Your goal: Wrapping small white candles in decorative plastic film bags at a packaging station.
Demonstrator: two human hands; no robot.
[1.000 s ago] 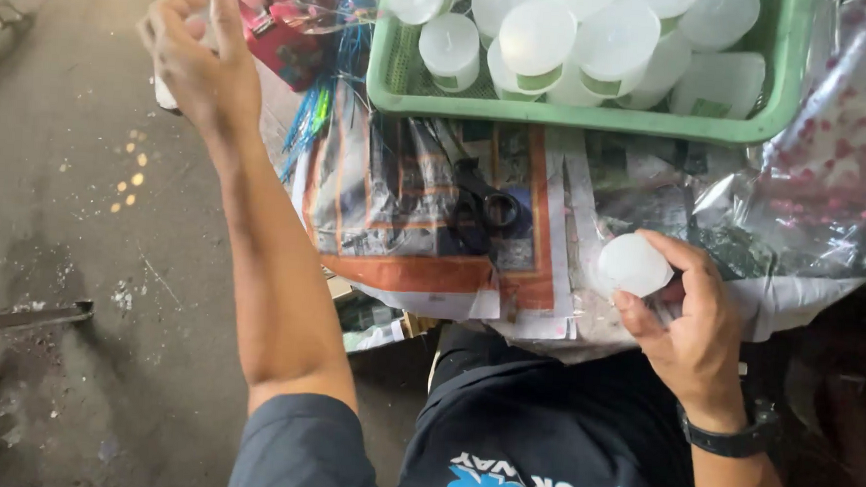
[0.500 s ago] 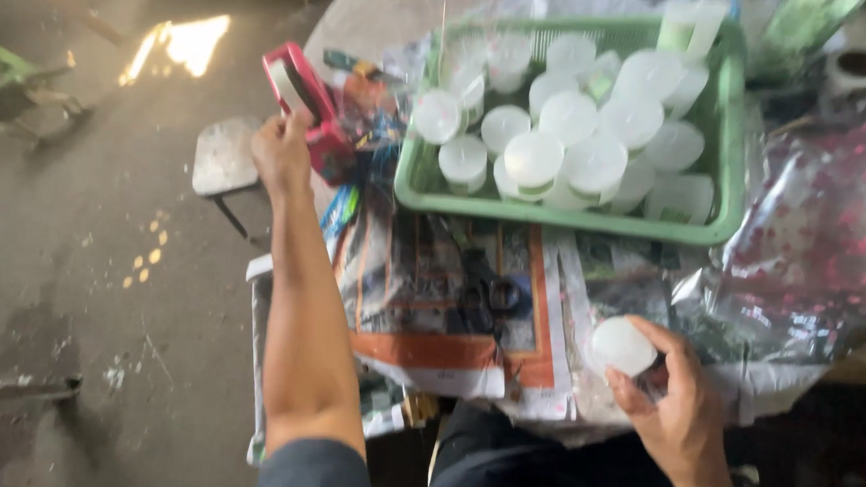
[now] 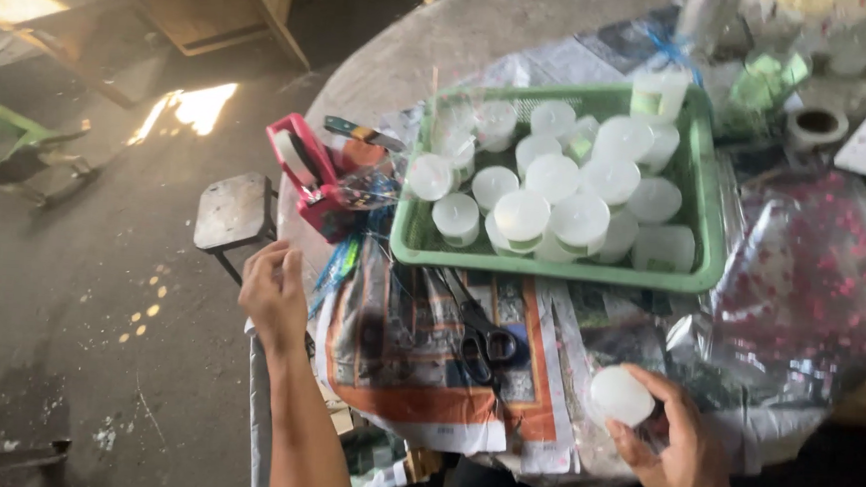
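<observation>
Two hands of mine show low in the frame. My right hand [image 3: 675, 459], at the lower right, has its fingers curled around a small white cup [image 3: 622, 396], gripping it from below with the flat top facing up. My left hand [image 3: 273, 292], left of centre, hangs loosely half closed with nothing in it, just beside the edge of the newspaper [image 3: 415, 373] spread on the table. Black scissors [image 3: 477, 337] lie on that paper between my hands. Above them a green tray [image 3: 704, 230] holds many more white cups. A red tape dispenser [image 3: 307, 176] stands left of the tray, near a small stool [image 3: 233, 211].
</observation>
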